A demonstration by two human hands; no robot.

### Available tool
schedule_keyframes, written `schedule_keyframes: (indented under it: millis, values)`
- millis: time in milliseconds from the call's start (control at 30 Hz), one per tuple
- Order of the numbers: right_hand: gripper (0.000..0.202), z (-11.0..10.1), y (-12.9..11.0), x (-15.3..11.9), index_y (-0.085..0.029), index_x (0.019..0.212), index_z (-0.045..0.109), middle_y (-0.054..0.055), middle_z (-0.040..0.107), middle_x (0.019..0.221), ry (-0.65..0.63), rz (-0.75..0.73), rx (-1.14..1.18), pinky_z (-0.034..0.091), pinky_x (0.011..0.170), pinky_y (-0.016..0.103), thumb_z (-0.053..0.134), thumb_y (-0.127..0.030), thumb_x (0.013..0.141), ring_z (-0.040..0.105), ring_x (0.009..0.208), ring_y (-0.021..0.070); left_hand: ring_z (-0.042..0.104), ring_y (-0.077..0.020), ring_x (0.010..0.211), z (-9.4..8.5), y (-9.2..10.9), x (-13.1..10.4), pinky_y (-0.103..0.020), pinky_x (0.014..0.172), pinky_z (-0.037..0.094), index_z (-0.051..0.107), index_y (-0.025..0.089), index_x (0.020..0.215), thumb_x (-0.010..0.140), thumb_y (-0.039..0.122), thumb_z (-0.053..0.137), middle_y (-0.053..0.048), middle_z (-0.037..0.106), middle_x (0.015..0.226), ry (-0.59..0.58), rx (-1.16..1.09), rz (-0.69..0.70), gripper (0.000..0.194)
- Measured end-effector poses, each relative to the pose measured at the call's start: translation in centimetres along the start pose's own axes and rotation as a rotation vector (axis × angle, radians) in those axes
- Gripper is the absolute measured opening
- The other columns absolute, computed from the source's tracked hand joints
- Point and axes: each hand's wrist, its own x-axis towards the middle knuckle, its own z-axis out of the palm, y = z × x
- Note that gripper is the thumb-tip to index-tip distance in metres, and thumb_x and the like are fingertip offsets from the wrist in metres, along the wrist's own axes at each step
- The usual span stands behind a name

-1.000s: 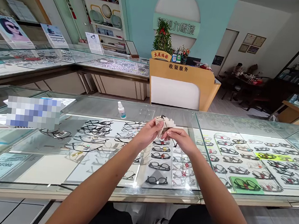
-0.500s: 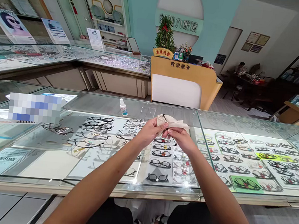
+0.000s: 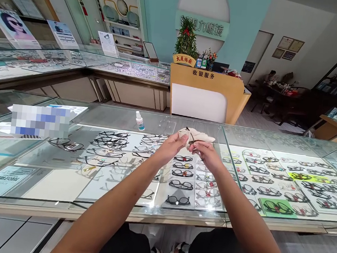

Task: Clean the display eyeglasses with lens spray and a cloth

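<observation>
Above the glass counter, both my hands are together on a pair of dark-framed eyeglasses (image 3: 192, 140) and a cream cleaning cloth (image 3: 203, 137). My left hand (image 3: 172, 146) is closed, its thumb pressing the cloth around the glasses on the left. My right hand (image 3: 207, 152) pinches the frame, and a dark temple sticks out below its fingers. The cloth hides much of the lenses. Left of my hands, a small white spray bottle (image 3: 140, 121) with a blue-marked label stands upright on the glass.
Rows of eyeglasses (image 3: 180, 184) lie beneath the glass counter top (image 3: 113, 204). More frames (image 3: 112, 141) sit to the left, near a blurred white box (image 3: 39, 122). Beyond stands a wooden cashier desk (image 3: 237, 95) with a plant. A person (image 3: 270, 76) is at a far table.
My hands, the cloth and the glasses have shifted slightly right. More of the dark frame shows against the cloth, and the dangling temple has swung a little to the right.
</observation>
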Motion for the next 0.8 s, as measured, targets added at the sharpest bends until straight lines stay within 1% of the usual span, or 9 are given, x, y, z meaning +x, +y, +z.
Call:
schedule_keyframes:
  millis: [167,333,433,500,567,633,667,733,800]
  values:
    - [0.024,0.3,0.3,-0.3,-0.021,0.084,0.083,0.006,0.075,0.089,-0.028,0.042,0.012,0.047,0.084,0.035,0.078,-0.045,0.087,0.061,0.088,0.0209,0.061,-0.0168,0.067,0.4,0.0,-0.1,-0.032,0.071,0.050,0.062,0.018,0.094,0.087,0.054,0.082,0.001,0.064,0.065,-0.070,0.124,0.048,0.041]
    - [0.026,0.9,0.1,-0.7,-0.023,0.087,0.084,0.004,0.076,0.094,-0.045,0.073,-0.152,0.046,0.092,0.037,0.073,-0.046,0.092,0.061,0.092,0.0214,0.056,-0.0164,0.052,0.9,-0.2,-0.4,-0.031,0.059,0.048,0.060,0.019,0.087,0.095,0.063,0.069,0.003,0.056,0.051,0.009,0.131,0.056,0.045]
    - [0.027,0.8,0.0,-0.6,-0.023,0.085,0.084,0.005,0.075,0.092,-0.027,0.055,-0.100,0.046,0.091,0.037,0.075,-0.048,0.090,0.059,0.088,0.0211,0.058,-0.0160,0.057,0.5,0.0,-0.2,-0.031,0.062,0.048,0.060,0.019,0.082,0.097,0.067,0.063,0.001,0.058,0.056,-0.028,0.080,0.029,0.051]
    - [0.030,0.5,-0.1,-0.3,-0.022,0.084,0.084,0.006,0.075,0.091,-0.010,0.034,-0.045,0.046,0.090,0.037,0.076,-0.050,0.089,0.059,0.086,0.0210,0.061,-0.0161,0.065,0.1,0.3,-0.1,-0.030,0.067,0.049,0.062,0.017,0.085,0.093,0.064,0.071,-0.001,0.064,0.066,-0.070,0.042,0.002,0.048]
    - [0.032,0.4,-0.1,-0.2,-0.022,0.084,0.083,0.006,0.074,0.091,0.002,0.015,-0.021,0.047,0.089,0.037,0.076,-0.052,0.088,0.058,0.085,0.0207,0.063,-0.0163,0.072,-0.1,0.5,0.0,-0.030,0.071,0.050,0.063,0.017,0.093,0.085,0.055,0.084,-0.002,0.068,0.075,-0.079,0.033,-0.009,0.044]
    - [0.032,0.5,-0.1,-0.2,-0.022,0.083,0.083,0.006,0.074,0.090,0.001,0.012,-0.034,0.046,0.088,0.037,0.077,-0.053,0.088,0.058,0.085,0.0205,0.064,-0.0166,0.072,0.0,0.4,0.0,-0.030,0.071,0.051,0.063,0.018,0.098,0.081,0.049,0.089,0.000,0.068,0.074,-0.063,0.046,0.001,0.045]
    - [0.031,0.7,-0.1,-0.3,-0.022,0.083,0.082,0.005,0.074,0.090,-0.003,0.017,-0.053,0.046,0.088,0.037,0.077,-0.052,0.088,0.058,0.085,0.0206,0.063,-0.0167,0.068,0.1,0.2,-0.1,-0.031,0.069,0.050,0.062,0.019,0.098,0.083,0.050,0.088,0.001,0.067,0.070,-0.054,0.054,0.009,0.043]
    - [0.031,1.2,-0.1,-0.6,-0.022,0.084,0.082,0.005,0.074,0.092,-0.017,0.036,-0.102,0.046,0.090,0.037,0.076,-0.052,0.089,0.059,0.088,0.0211,0.057,-0.0155,0.057,0.4,-0.2,-0.1,-0.030,0.062,0.048,0.062,0.020,0.092,0.089,0.056,0.080,0.003,0.060,0.058,-0.006,0.072,0.022,0.041]
    - [0.032,1.6,0.0,-0.7,-0.022,0.085,0.082,0.005,0.074,0.095,-0.021,0.055,-0.134,0.046,0.092,0.037,0.074,-0.053,0.091,0.060,0.090,0.0216,0.051,-0.0135,0.050,0.3,-0.6,0.1,-0.029,0.056,0.044,0.062,0.020,0.086,0.092,0.063,0.073,0.004,0.054,0.052,0.078,0.060,0.027,0.045]
